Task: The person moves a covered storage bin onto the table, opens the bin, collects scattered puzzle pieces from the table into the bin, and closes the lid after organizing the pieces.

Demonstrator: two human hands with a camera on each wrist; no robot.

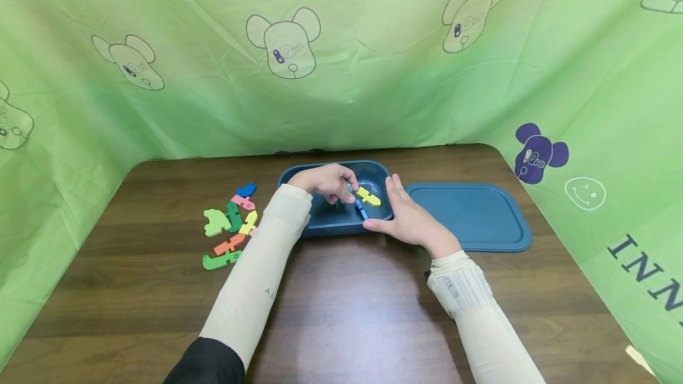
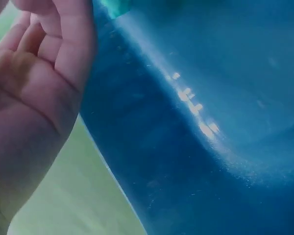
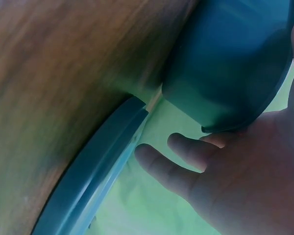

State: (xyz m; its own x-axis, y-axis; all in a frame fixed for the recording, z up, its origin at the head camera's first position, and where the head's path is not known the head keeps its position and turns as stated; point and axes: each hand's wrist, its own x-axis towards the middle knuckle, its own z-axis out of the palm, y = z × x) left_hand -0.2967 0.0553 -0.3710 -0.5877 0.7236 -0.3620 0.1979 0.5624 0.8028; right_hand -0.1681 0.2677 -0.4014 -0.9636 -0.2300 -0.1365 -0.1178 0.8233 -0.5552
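A deep blue plastic box (image 1: 331, 230) stands on the table. My left hand (image 1: 332, 184) reaches over it with bent fingers, pinching a small teal piece (image 1: 350, 187) between thumb and fingertips; part of that piece is hidden. Inside the box, a yellow puzzle piece (image 1: 369, 197) and a blue puzzle piece (image 1: 361, 210) lie just beyond the fingertips. At the box's right end, my right hand (image 1: 413, 221) rests with straight fingers along the outer wall and the thumb at the front corner. The right wrist view shows these spread fingers (image 3: 169, 174) beside the box wall (image 3: 220, 73).
Several coloured pieces lie left of the box, among them a light green one (image 1: 216, 222), an orange one (image 1: 229, 244) and a blue one (image 1: 246, 189). The flat blue lid (image 1: 469, 215) lies right of the box. A green printed cloth (image 1: 341, 99) hangs behind the table.
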